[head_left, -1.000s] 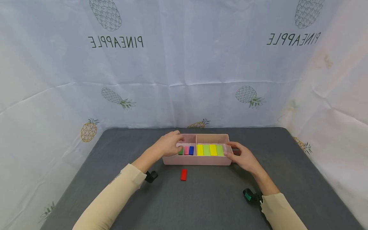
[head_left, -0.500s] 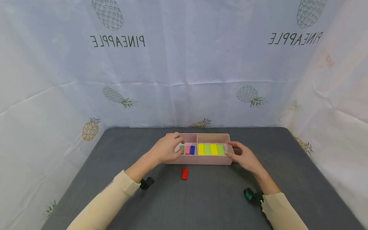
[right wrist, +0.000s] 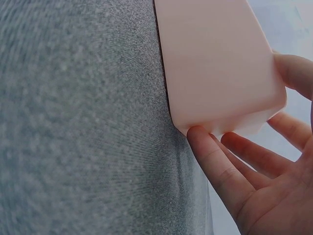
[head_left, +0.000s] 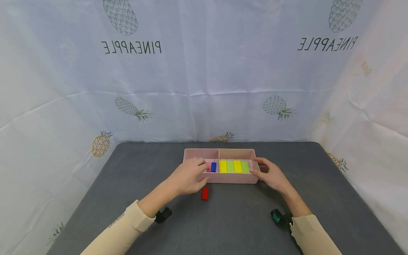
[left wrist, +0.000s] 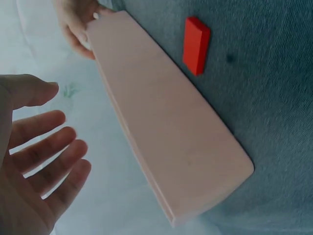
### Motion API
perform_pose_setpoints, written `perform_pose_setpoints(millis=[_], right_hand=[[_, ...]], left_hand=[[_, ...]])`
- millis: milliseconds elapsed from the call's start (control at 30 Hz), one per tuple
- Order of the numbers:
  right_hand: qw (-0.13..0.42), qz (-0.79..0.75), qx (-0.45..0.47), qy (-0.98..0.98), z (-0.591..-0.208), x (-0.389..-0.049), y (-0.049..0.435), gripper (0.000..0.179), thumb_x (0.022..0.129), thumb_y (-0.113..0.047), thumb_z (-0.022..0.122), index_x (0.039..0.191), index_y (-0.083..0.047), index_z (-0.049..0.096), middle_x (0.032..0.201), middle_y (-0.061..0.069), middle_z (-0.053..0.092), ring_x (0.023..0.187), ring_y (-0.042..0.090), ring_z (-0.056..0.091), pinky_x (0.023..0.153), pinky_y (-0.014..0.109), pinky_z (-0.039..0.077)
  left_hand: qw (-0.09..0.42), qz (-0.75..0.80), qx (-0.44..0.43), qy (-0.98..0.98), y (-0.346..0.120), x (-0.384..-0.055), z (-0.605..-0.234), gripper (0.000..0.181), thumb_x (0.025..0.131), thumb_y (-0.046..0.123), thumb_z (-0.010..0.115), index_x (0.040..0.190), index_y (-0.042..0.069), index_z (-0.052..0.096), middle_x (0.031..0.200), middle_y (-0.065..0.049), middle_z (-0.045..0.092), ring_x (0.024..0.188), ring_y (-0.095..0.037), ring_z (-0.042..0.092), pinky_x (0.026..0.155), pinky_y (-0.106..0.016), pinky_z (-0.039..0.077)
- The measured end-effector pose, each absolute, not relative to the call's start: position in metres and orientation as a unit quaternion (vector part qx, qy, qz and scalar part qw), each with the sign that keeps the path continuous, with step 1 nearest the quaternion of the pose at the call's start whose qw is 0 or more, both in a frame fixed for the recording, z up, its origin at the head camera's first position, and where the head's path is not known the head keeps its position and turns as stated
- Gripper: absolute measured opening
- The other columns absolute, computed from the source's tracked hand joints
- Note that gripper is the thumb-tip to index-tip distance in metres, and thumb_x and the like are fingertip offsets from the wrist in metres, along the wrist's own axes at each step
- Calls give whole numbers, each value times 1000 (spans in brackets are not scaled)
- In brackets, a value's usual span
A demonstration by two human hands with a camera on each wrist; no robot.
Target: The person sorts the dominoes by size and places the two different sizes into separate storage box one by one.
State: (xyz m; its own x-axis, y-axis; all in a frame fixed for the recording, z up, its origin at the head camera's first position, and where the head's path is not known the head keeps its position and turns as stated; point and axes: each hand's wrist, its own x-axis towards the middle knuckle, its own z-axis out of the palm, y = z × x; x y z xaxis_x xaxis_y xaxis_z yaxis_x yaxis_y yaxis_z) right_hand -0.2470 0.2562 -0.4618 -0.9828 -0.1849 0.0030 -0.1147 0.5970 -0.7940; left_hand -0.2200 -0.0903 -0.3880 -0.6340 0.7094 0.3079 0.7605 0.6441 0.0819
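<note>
A pale pink divided box stands on the dark table. My right hand holds its right end, thumb at the front rim and fingers along the end wall. Over the front left of the box is my left hand, fingers spread and relaxed with nothing between them in the left wrist view. In the left compartment a blue block and a pink block show; a green block is mostly hidden behind the left hand. Yellow and light green blocks lie side by side in the right compartment.
A single red block lies on the dark cloth-covered table, just in front of the box and near the left hand. A white curtain printed with pineapples hangs behind the table and along its sides.
My left hand has drawn back from over the left compartment toward the front, uncovering its back left corner. The right hand stays at the box's end; the blocks look unmoved.
</note>
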Motion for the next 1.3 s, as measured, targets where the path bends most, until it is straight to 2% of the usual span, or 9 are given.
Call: perform_pose_setpoints(millis=[133,400,867,1133,1300], right_hand=[[40,-439,-83,894,-462,-246,256,71,99,-41,67,153,-4,40,153,24,41,125,46,55,86,48,57],[45,-440,-77,893,-461,-246,255,70,99,-42,67,154,-6,40,153,27,39,127,48,53,88,50,56],[43,-445,-87,891,-461,-245,256,72,98,-45,67,153,-6,42,153,27,39,127,48,53,86,49,57],[39,-442,-86,892,-462,-246,257,75,97,-47,67,153,-6,40,154,25,40,126,48,53,86,49,57],[43,-445,-86,891,-462,-246,257,72,98,-43,67,154,-5,40,154,24,40,127,48,53,85,47,57]], left_hand=[[126,-93,-426,-891,-89,-215,-394,20,91,25,73,104,10,72,100,0,65,88,-17,60,85,-34,52],[93,-65,-421,-900,-88,-205,-411,27,92,31,74,111,12,72,102,2,65,88,-16,57,81,-30,52],[24,-17,-390,-920,-86,-198,-439,39,91,38,74,121,13,70,113,-1,63,99,-17,55,90,-30,52],[10,3,-377,-926,-85,-201,-447,41,90,38,75,122,12,69,111,-1,61,98,-16,53,91,-30,51],[-2,8,-374,-927,-83,-203,-450,41,91,37,74,122,11,68,107,-1,60,96,-16,52,90,-31,50]])
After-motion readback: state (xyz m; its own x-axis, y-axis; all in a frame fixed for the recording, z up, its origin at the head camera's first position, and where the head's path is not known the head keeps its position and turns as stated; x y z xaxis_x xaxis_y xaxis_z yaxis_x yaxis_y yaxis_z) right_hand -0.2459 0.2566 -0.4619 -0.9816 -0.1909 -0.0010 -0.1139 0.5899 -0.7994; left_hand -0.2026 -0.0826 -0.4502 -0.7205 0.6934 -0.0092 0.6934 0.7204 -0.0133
